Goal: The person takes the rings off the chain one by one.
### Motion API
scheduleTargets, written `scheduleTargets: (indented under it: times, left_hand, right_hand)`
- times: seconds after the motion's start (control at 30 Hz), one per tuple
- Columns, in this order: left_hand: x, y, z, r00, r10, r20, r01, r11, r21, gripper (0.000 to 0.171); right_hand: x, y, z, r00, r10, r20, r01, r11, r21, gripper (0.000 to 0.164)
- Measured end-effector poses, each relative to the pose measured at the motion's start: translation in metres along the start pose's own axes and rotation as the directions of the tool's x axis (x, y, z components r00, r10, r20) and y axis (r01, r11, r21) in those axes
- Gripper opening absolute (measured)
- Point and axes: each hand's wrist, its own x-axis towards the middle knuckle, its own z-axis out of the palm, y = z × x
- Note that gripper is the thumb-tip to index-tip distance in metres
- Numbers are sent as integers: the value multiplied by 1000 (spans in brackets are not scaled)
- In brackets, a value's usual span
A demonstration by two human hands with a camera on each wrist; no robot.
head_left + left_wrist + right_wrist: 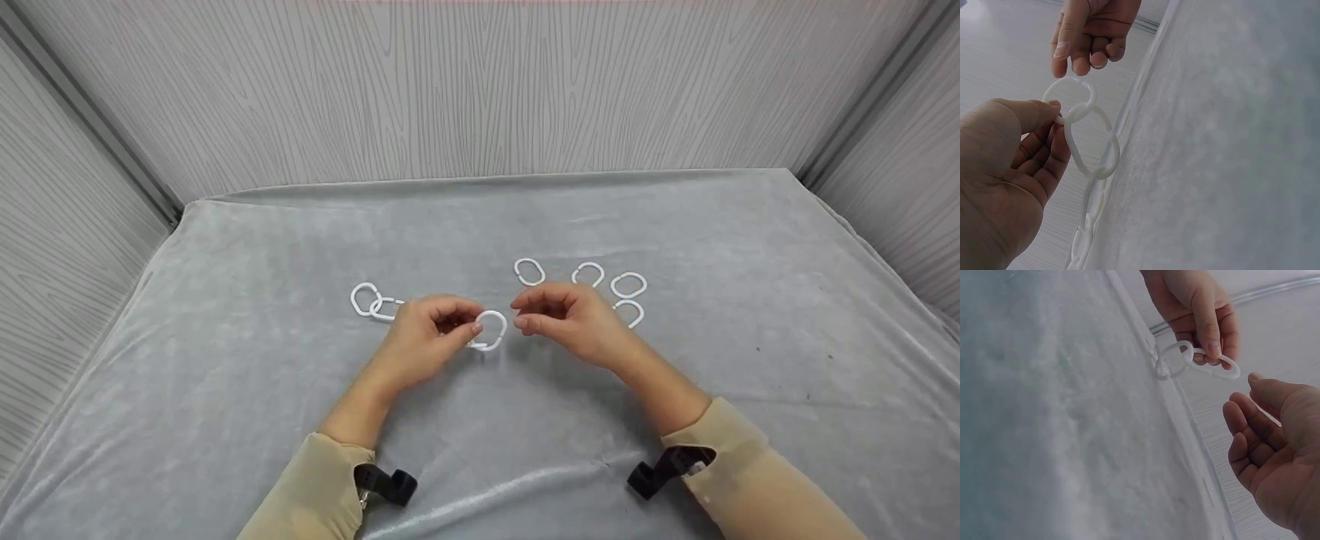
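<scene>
My left hand point(420, 334) pinches a white oval plastic ring point(504, 330), much like a shower curtain ring, between thumb and fingers. That ring is the end of a linked chain; in the left wrist view a second ring point(1070, 147) hangs through it, with more rings point(1085, 205) below. Left of the hand, chain rings point(363, 298) lie on the cloth, and the part between is hidden behind the hand. My right hand point(577, 322) hovers just right of the held ring, fingers loosely bent and nothing between them. A small gap separates its fingertips point(1234, 400) from the ring.
Several loose white rings point(628, 284) lie beyond and beside the right hand, one partly covered by it. Grey plush cloth point(480, 457) with folds covers the table. Wood-grain panels point(480, 90) stand behind and at both sides. Each sleeve carries a black wrist mount point(386, 484).
</scene>
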Motion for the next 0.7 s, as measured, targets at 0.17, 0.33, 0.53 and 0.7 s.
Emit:
scheduleTargets:
  times: [0.17, 0.33, 0.53, 0.7]
  left_hand:
    - [1, 0, -1, 1000, 8, 11, -8, 1000, -7, 14]
    - [1, 0, -1, 1000, 17, 18, -17, 1000, 18, 14]
    - [-1, 0, -1, 999, 33, 22, -34, 999, 43, 14]
    - [-2, -1, 0, 999, 10, 48, -12, 999, 48, 13]
  right_hand:
    - [1, 7, 7, 999, -22, 28, 21, 1000, 17, 28]
    - [1, 8, 9, 999, -29, 34, 28, 999, 39, 29]
    - [0, 8, 10, 999, -14, 52, 12, 999, 40, 29]
    - [0, 9, 10, 998, -27, 64, 25, 999, 30, 28]
